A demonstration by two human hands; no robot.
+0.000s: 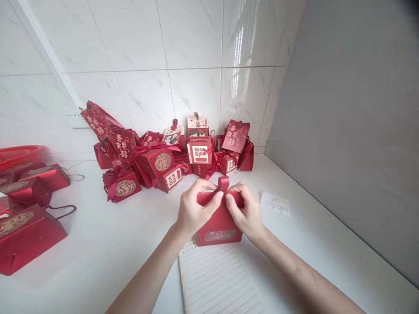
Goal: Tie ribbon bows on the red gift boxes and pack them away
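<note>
A red gift box (218, 218) with a small clear window near its bottom stands upright before me, on the far end of a lined notebook. A red ribbon loop (223, 182) sticks up from the middle of its top. My left hand (195, 206) pinches the top edge on the left, its thumb against the front beside the ribbon. On the other side my right hand (246, 211) pinches the top edge, with its thumb close to the left one. Fingertips behind the box are hidden.
Several red gift boxes (159, 162) with ribbons and tags are piled against the tiled wall. More red boxes (29, 235) lie at the left by a red basket (22, 152). The lined notebook (216, 279) lies in front. A paper slip (275, 205) is at right, near a grey panel (343, 131).
</note>
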